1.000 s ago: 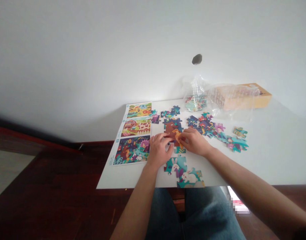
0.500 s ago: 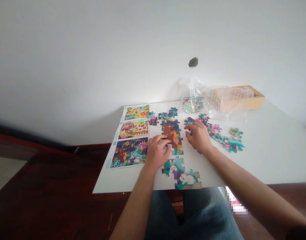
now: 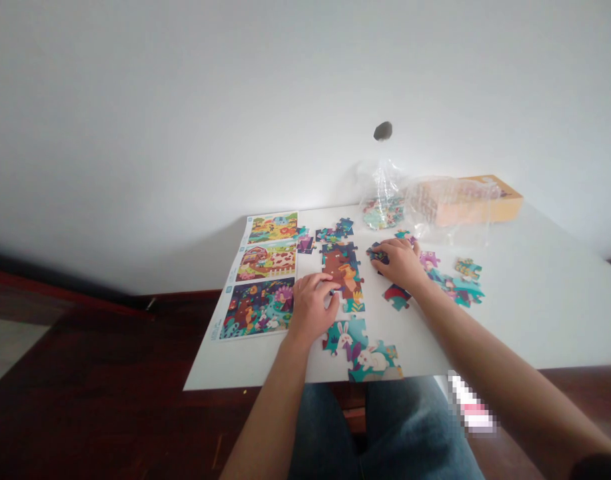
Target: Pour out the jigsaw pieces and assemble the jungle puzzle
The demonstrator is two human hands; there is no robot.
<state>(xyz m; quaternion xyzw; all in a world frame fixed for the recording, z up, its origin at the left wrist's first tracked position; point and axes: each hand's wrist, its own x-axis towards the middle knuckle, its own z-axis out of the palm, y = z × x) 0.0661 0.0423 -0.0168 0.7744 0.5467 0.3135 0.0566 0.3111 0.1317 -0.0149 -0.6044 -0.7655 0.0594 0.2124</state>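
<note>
My left hand (image 3: pixel 312 308) rests with its fingers apart at the left edge of the joined bear pieces (image 3: pixel 341 263). My right hand (image 3: pixel 400 260) has its fingers closed on a dark blue puzzle piece (image 3: pixel 376 252) on the table, right of the bear. Two rabbit pieces (image 3: pixel 371 359) lie joined near the front edge. A red and teal piece (image 3: pixel 398 296) is below my right hand. Several loose pieces (image 3: pixel 455 285) spread to the right of it. Behind the bear lie more dark pieces (image 3: pixel 335 231).
A picture sheet (image 3: pixel 259 307) with three scenes lies on the left of the white table (image 3: pixel 540 307). At the back stand a clear bag of pieces (image 3: pixel 384 212) and a yellow box (image 3: pixel 505 203), with crumpled clear plastic (image 3: pixel 448 200) in front of the box.
My right hand has shifted slightly right and its fingers have closed on the dark blue piece. The red and teal piece below it now shows. My left hand has barely moved.
</note>
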